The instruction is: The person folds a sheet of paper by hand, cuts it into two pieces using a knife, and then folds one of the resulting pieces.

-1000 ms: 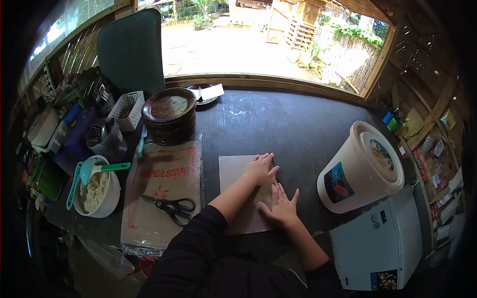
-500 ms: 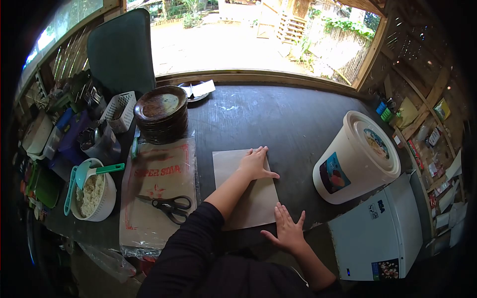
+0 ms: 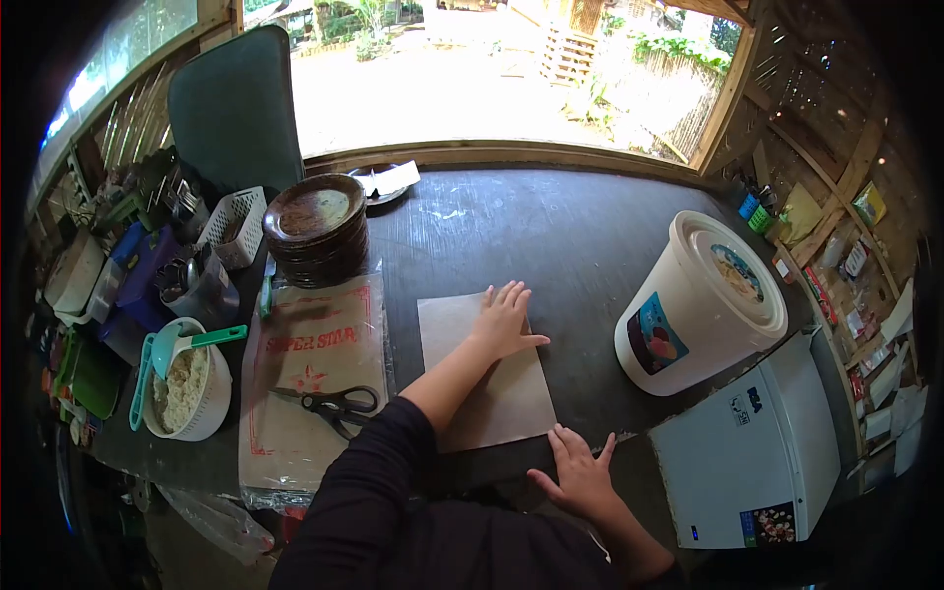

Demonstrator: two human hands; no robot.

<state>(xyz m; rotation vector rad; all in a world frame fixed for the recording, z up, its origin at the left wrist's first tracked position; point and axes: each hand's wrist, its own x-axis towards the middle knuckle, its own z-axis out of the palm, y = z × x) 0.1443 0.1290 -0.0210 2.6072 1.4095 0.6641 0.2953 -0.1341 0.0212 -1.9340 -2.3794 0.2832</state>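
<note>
A plain brown paper sheet (image 3: 472,413) lies flat on the dark table in front of me. My left hand (image 3: 504,323) rests across its upper right part, palm down with fingers spread, the fingertips close to the far edge. Just off the sheet's near right corner is my right hand (image 3: 580,480), fingers stretched apart and holding nothing. To the left, black-handled scissors (image 3: 339,404) lie on a plastic-wrapped pack of brown paper (image 3: 315,359) printed with red "SUPER STAR" lettering.
A stack of brown plates (image 3: 315,231) stands behind the pack. At left is a white tub (image 3: 206,413) of rice with a green-handled scoop (image 3: 202,339). A large lidded bucket (image 3: 654,334) stands at right, beside a white freezer (image 3: 723,462). A window frame (image 3: 492,152) borders the table's far side.
My right hand has slid down and slightly right, from beside the sheet's right edge to its near corner. My left hand stays on the paper, and the view has shifted a little.
</note>
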